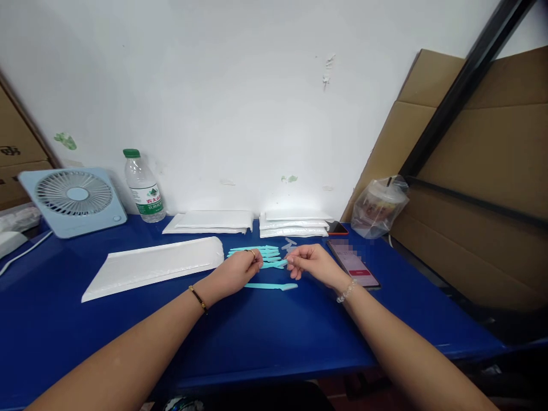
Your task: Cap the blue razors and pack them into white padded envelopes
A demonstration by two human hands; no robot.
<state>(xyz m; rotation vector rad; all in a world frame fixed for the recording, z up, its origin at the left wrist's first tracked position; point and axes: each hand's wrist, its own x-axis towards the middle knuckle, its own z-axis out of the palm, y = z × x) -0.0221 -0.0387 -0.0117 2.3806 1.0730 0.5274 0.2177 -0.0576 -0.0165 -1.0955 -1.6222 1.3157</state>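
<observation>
My left hand is closed around the handle of a teal eyebrow razor. At the razor's other end, my right hand pinches the tip between thumb and fingers; whether a clear cap sits there is too small to tell. Several more teal razors lie side by side just beyond my left hand, partly hidden by it. One single razor rests on the blue table nearer to me. Small translucent pieces, which look like blade caps, lie loosely behind my right hand.
A white padded mailer lies left of my hands. Two stacks of mailers, left and right, are by the wall. Around them stand a fan, water bottle, lit phone, orange-edged phone and bagged cup.
</observation>
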